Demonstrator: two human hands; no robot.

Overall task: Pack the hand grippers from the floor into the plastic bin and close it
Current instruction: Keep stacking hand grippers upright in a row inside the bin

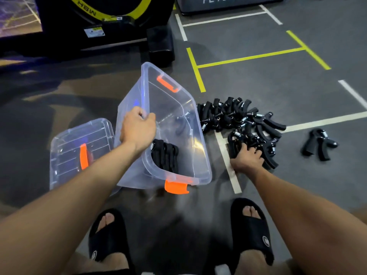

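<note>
A clear plastic bin [139, 92] with orange latches stands tilted toward the right on the grey floor. My left hand [138, 129] grips its left rim. Several black hand grippers [164, 155] lie inside the bin near its low end. A pile of black hand grippers [238, 118] with metal springs lies on the floor to the right of the bin. My right hand [247, 160] is closed on several grippers at the near edge of that pile. One more hand gripper [318, 143] lies apart, further right. The clear lid [65, 153] with an orange handle lies left of the bin.
A black machine [95, 26] with yellow trim stands behind the bin at the top left. A dark box [228, 4] with white lettering sits at the top. White and yellow lines mark the floor. My feet in black slides [108, 241] are at the bottom.
</note>
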